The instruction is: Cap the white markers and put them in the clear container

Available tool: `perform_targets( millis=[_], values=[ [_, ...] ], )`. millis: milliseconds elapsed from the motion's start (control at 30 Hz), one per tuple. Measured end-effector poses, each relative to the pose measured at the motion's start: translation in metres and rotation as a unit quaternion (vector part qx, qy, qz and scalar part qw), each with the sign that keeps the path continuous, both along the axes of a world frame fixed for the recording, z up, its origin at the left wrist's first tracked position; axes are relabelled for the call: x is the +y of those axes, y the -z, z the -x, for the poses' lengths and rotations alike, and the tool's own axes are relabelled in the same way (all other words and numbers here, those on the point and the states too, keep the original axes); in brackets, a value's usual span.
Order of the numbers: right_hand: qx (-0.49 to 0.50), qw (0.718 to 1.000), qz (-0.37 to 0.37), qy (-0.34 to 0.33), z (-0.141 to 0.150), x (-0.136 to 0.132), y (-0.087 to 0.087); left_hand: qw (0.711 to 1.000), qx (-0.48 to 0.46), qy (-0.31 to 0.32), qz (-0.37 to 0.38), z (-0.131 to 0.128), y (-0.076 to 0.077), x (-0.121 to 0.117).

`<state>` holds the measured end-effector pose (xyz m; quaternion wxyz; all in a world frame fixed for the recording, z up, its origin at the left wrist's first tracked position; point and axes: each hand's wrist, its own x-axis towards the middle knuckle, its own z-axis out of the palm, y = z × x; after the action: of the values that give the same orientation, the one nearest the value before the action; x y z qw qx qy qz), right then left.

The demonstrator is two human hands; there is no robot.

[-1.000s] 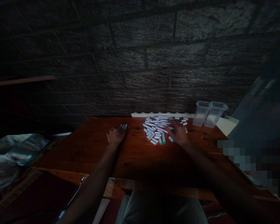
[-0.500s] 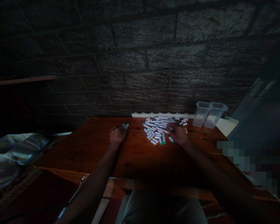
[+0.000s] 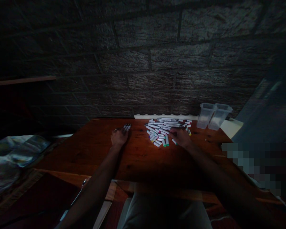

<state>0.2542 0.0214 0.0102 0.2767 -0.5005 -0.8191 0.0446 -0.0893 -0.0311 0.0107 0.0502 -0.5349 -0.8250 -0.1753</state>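
On the left of the wooden table, my left hand is closed around several white markers, their dark tips pointing away from me. My right hand reaches into the right side of a heap of white markers, fingers pinched at the end of one marker. Its fingertips are dim and partly hidden. Short white marker caps with coloured ends, some green, lie in front of the heap. One green-ended cap rests just beside my right hand.
Two clear plastic containers stand at the table's back right, beside a pale yellowish box or paper. A white wavy-edged strip runs along the dark block wall. Plastic bags lie beyond the table's left edge.
My left hand has shifted slightly left with the markers in it. My right hand has moved a little left and closer to the heap, partly covering the green-ended cap.
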Motion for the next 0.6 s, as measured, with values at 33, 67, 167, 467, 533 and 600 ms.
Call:
perform_targets(
  millis=[33, 67, 167, 467, 533, 600],
  values=[
    [-0.006, 1.0, 0.004, -0.003, -0.0002, -0.0005, 0.0001, 1.0, 0.0, -0.004, 0.0, -0.0002, 0.0003, 0.0],
    [-0.011, 1.0, 0.008, -0.004, -0.0004, -0.0008, 0.0001, 1.0, 0.001, -0.007, 0.0, -0.0006, 0.0005, 0.0],
    [-0.021, 1.0, 0.014, -0.006, -0.0011, -0.0007, 0.0003, 1.0, 0.004, -0.005, -0.001, -0.0024, 0.0008, -0.0007],
    [-0.026, 0.999, 0.014, 0.017, -0.0012, 0.0012, 0.0002, 1.0, -0.005, -0.009, 0.005, -0.0048, -0.0016, -0.0021],
    [-0.026, 0.999, 0.009, 0.023, -0.0005, 0.0017, 0.0002, 1.0, -0.01, -0.014, 0.006, -0.0043, -0.0021, -0.0025],
    [-0.026, 0.999, 0.001, 0.025, 0.0, 0.0025, 0.0005, 1.0, -0.015, -0.02, 0.008, -0.0038, -0.0024, -0.0028]
  ],
)
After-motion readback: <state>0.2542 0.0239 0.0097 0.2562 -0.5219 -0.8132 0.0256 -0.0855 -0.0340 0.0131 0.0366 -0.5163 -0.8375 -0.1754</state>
